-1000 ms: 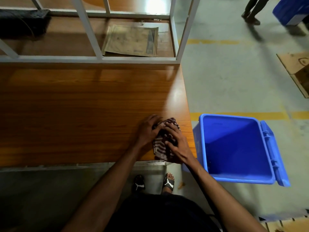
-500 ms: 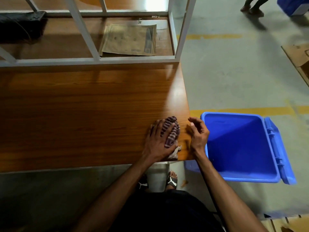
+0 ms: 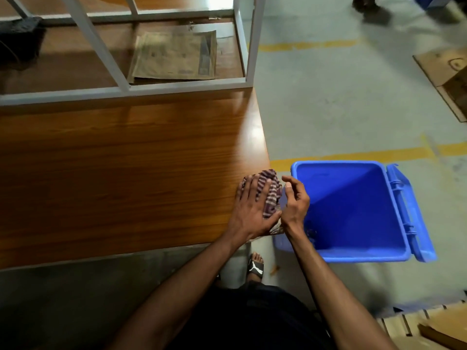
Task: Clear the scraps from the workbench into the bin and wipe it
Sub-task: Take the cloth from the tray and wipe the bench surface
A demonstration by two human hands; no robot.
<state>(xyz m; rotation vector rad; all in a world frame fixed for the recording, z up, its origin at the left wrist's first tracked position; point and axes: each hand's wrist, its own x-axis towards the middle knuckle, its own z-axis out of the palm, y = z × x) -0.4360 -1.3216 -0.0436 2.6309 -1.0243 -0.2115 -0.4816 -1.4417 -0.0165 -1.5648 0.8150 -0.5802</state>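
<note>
The left hand (image 3: 251, 209) presses flat, fingers straight, on a striped cloth (image 3: 271, 195) at the tabletop (image 3: 126, 173) corner nearest the bin. The right hand (image 3: 294, 203), at 3 o'clock from the cloth, hangs just off the edge with fingers loosely curled, grasping nothing. The blue bin (image 3: 353, 257) stands open on the floor, touching the tabletop's side.

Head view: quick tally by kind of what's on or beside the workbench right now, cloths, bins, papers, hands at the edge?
Striped cloth: 1, under the left hand at the workbench corner.
Blue bin: 1, lid open, on the floor beside the bench.
Folded newspaper: 1, on the shelf behind.
Hands: 2, the right hand at the bench edge above the bin.
Total: 5.
</note>
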